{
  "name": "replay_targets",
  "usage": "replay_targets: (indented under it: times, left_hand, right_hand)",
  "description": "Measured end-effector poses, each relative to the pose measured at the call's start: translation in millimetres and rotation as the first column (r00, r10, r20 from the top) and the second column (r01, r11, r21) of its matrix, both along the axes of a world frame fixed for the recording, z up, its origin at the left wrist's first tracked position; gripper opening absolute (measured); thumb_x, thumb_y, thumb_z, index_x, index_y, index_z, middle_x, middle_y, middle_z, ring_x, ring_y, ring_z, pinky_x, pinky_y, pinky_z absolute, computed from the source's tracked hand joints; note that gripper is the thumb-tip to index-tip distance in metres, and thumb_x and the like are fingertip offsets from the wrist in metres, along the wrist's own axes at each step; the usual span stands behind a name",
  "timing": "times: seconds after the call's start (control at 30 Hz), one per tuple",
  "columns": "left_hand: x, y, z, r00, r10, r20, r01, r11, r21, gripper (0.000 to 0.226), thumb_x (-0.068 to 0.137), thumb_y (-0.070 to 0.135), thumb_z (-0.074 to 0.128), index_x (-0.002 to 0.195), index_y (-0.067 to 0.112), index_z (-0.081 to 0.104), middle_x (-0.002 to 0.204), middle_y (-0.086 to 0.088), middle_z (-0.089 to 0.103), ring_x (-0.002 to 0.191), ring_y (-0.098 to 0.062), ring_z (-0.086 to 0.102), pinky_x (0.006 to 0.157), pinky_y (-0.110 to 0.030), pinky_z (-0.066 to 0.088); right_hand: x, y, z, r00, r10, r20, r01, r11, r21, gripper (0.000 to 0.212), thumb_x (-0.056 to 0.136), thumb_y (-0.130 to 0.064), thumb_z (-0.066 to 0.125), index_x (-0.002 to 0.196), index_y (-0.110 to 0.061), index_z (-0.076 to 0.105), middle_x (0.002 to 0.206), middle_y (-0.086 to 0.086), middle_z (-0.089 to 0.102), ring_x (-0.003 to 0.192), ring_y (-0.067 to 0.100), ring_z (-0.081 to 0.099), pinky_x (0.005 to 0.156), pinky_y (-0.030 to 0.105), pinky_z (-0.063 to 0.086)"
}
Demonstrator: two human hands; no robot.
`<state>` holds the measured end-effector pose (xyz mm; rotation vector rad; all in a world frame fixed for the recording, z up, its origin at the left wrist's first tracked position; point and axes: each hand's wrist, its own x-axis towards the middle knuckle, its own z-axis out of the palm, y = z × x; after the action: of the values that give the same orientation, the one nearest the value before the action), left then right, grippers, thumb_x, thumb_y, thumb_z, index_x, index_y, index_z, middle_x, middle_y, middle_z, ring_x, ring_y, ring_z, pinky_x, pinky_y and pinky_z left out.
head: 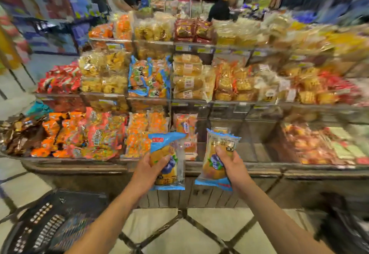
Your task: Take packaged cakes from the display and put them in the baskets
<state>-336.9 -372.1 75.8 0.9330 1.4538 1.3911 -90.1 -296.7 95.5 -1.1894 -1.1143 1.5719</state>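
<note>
Your left hand (148,170) has thumb and fingers clamped round one packaged cake (167,143), held just before the display (259,170) at its lower front edge. Your right hand (232,166) grips a second cake (211,169) the same way, beside the first. Both packets stand near upright, long axis vertical. The left basket (50,223) lies below the display's left front, nearer your left hand. The right basket (343,223), blurred, lies below its right front. In my judgement, each hand should lower its cake to its own side.
</note>
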Motion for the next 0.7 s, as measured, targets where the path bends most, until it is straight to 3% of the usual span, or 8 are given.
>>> replay_targets:
  times: [0.1, 0.2, 0.3, 0.37, 0.47, 0.53, 0.63, 0.7]
  left_hand:
    - [32, 35, -9, 0.999, -0.044, 0.009, 0.044, 0.998, -0.039, 0.015, 0.095, 0.01, 0.072, 0.11, 0.012, 0.069, 0.094, 0.001, 0.08, 0.086, -0.009, 0.074, 0.082, -0.029, 0.057]
    - [51, 70, -17, 0.995, -0.099, 0.004, 0.099, 0.992, -0.074, 0.017, 0.095, 0.014, 0.071, 0.112, 0.015, 0.069, 0.098, 0.002, 0.08, 0.091, -0.013, 0.075, 0.088, -0.036, 0.058]
    - [63, 109, -27, 0.99, -0.137, -0.017, 0.135, 0.988, -0.076, 0.018, 0.096, 0.009, 0.068, 0.113, 0.016, 0.068, 0.091, 0.009, 0.079, 0.084, -0.005, 0.074, 0.078, -0.022, 0.058]
    - [67, 135, -34, 0.987, -0.155, -0.036, 0.152, 0.986, -0.072, 0.016, 0.097, 0.011, 0.069, 0.111, 0.018, 0.068, 0.09, 0.01, 0.079, 0.083, -0.004, 0.074, 0.073, -0.019, 0.057]
    - [66, 176, -42, 0.983, -0.18, -0.029, 0.177, 0.981, -0.072, 0.018, 0.095, 0.022, 0.072, 0.113, 0.022, 0.069, 0.101, 0.007, 0.079, 0.092, -0.01, 0.075, 0.076, -0.021, 0.058]
    - [63, 203, -48, 0.982, -0.186, -0.022, 0.183, 0.979, -0.087, 0.023, 0.094, 0.027, 0.073, 0.116, 0.022, 0.069, 0.104, 0.004, 0.079, 0.096, -0.013, 0.074, 0.085, -0.028, 0.058]
    - [62, 236, -53, 0.98, -0.197, -0.009, 0.195, 0.976, -0.101, 0.022, 0.095, 0.028, 0.072, 0.116, 0.022, 0.069, 0.103, 0.006, 0.079, 0.097, -0.013, 0.074, 0.083, -0.023, 0.056]
    - [61, 255, -57, 0.98, -0.198, 0.001, 0.197, 0.974, -0.111, 0.019, 0.096, 0.028, 0.071, 0.115, 0.022, 0.069, 0.101, 0.008, 0.079, 0.097, -0.011, 0.073, 0.08, -0.02, 0.055]
  right_hand:
    - [34, 22, -9, 0.999, -0.026, 0.027, 0.027, 0.999, -0.034, 0.048, 0.087, -0.037, 0.07, 0.126, -0.011, 0.059, 0.095, 0.003, 0.079, 0.086, 0.021, 0.077, 0.07, 0.033, 0.062]
    - [59, 46, -18, 0.994, -0.087, 0.072, 0.091, 0.994, -0.067, 0.022, 0.097, -0.035, 0.065, 0.112, -0.021, 0.058, 0.078, -0.011, 0.077, 0.071, 0.009, 0.075, 0.057, 0.028, 0.06]
    - [75, 75, -32, 0.992, -0.115, 0.043, 0.119, 0.987, -0.108, 0.055, 0.08, -0.052, 0.073, 0.124, -0.023, 0.06, 0.101, 0.0, 0.078, 0.093, 0.025, 0.076, 0.083, 0.051, 0.062]
    - [82, 97, -40, 0.99, -0.138, 0.039, 0.143, 0.979, -0.145, 0.051, 0.08, -0.047, 0.075, 0.123, -0.024, 0.062, 0.11, 0.007, 0.077, 0.098, 0.032, 0.075, 0.088, 0.056, 0.059]
    - [93, 138, -46, 0.982, -0.183, 0.054, 0.19, 0.962, -0.193, 0.039, 0.079, -0.023, 0.08, 0.114, -0.017, 0.063, 0.105, 0.014, 0.076, 0.09, 0.034, 0.074, 0.086, 0.054, 0.058]
    - [97, 165, -44, 0.983, -0.157, 0.093, 0.173, 0.965, -0.198, 0.044, 0.067, -0.025, 0.078, 0.108, -0.02, 0.063, 0.106, 0.015, 0.074, 0.088, 0.033, 0.074, 0.085, 0.056, 0.058]
    - [106, 206, -44, 0.959, -0.067, 0.276, 0.107, 0.986, -0.13, 0.042, 0.069, -0.028, 0.076, 0.108, -0.025, 0.06, 0.105, 0.006, 0.073, 0.091, 0.024, 0.073, 0.07, 0.036, 0.058]
    - [110, 236, -45, 0.899, 0.013, 0.438, 0.012, 0.998, -0.054, 0.038, 0.078, -0.026, 0.081, 0.111, -0.029, 0.061, 0.103, -0.001, 0.071, 0.096, 0.019, 0.07, 0.077, 0.032, 0.055]
